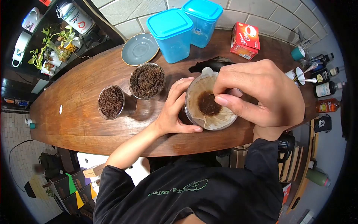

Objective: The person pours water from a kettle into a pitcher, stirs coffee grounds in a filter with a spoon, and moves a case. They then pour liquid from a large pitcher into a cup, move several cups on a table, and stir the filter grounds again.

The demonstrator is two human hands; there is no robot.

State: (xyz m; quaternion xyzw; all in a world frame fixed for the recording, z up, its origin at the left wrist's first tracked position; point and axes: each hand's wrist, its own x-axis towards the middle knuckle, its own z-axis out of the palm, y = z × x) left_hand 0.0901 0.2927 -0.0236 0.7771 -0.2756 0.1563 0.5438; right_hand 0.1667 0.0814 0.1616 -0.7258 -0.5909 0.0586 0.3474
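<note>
A clear coffee dripper (220,126) stands before me, lined with a stained paper filter (196,108). Dark wet coffee grounds (209,104) lie at the bottom of the filter. My left hand (175,112) is curved around the dripper's left side, thumb along its near edge. Above the filter's right half is my right hand (261,93), closed in a pinch with thumb and fingertips over the grounds. Whatever it may hold is hidden by the fingers. To the left stand two glasses filled with dark crumbly matter, the farther glass (147,80) and the nearer glass (112,102).
Behind are a grey saucer (140,49), two blue lidded containers (173,44) and a red box (245,40). Bottles (325,89) and a cup with spoons (296,75) line the right end of the wooden counter (74,112). A plant (50,46) sits on the left shelf.
</note>
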